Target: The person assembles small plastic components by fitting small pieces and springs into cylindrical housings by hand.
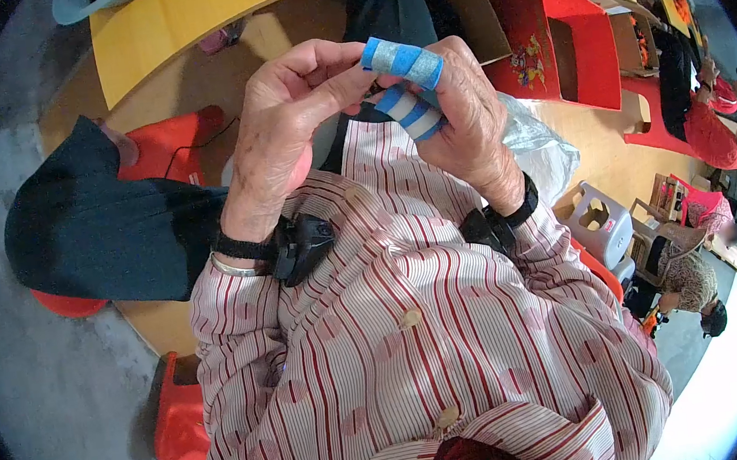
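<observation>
Both hands are raised close together in front of the striped shirt. My left hand [288, 108] is closed in a pinch, its thumb and index fingertips meeting beside the right fingers. Two bands of blue and pale grey striped wrap cover digits of my right hand [469, 121]: an upper wrap [403, 63] and a lower wrap [410, 112]. The right fingers are bent in towards the left fingertips. Anything pinched between the hands is too small or hidden to name. Black straps sit on both wrists, with a metal bangle [242, 268] by the left one.
A yellow table edge [185, 25] curves across the top. Red plastic stools [182, 420] and a red box-like seat [579, 55] stand around. A clear plastic bag [540, 149] lies to the right, near a grey stool [600, 224]. Other people [687, 273] sit at far right.
</observation>
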Demonstrator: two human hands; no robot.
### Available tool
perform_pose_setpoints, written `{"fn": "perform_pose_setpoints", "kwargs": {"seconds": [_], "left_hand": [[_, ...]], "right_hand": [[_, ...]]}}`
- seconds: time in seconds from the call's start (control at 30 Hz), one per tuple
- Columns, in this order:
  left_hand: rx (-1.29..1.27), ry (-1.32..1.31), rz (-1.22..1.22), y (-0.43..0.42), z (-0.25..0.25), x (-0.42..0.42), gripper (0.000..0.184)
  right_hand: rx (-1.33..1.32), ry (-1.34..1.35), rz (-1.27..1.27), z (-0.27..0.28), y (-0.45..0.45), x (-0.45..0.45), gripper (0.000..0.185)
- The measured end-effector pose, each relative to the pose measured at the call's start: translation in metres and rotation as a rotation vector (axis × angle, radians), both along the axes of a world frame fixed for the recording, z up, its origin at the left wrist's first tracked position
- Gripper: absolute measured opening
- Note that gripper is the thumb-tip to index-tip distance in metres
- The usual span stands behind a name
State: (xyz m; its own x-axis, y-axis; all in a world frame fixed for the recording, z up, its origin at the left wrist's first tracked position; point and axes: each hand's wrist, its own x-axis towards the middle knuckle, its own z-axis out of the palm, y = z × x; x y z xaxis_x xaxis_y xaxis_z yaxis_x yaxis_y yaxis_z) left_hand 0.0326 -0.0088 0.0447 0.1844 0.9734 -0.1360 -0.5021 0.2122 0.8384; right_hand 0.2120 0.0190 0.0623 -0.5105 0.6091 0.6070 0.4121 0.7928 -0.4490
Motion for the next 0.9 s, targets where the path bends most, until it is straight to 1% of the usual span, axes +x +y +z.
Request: {"fn": "perform_pose_setpoints", "kwargs": {"seconds": [0.07, 0.37, 0.5, 0.57, 0.67, 0.77, 0.9], "left_hand": [[0.019, 0.028, -0.008, 0.0, 0.0, -0.001, 0.017], [-0.005, 0.021, 0.006, 0.003, -0.003, 0.0, 0.022], [-0.072, 0.074, 0.039, 0.003, -0.002, 0.0, 0.023], [-0.056, 0.077, 0.041, 0.003, -0.004, -0.002, 0.024], [-0.055, 0.082, 0.033, 0.001, -0.007, -0.001, 0.025], [-0.067, 0.084, 0.01, -0.002, -0.004, -0.001, 0.027], [-0.057, 0.123, 0.019, -0.002, -0.003, 0.002, 0.028]], "right_hand": [[-0.008, 0.015, 0.012, -0.001, 0.0, -0.002, 0.049], [0.016, -0.045, -0.035, -0.002, 0.003, -0.002, 0.055], [-0.079, -0.067, -0.049, 0.003, 0.007, -0.005, 0.061], [-0.137, -0.073, -0.042, 0.003, 0.009, -0.004, 0.064], [-0.136, -0.172, -0.032, -0.004, 0.012, 0.001, 0.063], [-0.194, -0.172, -0.037, 0.0, 0.01, 0.0, 0.056], [-0.174, -0.189, -0.026, 0.0, 0.013, 0.001, 0.05]]}}
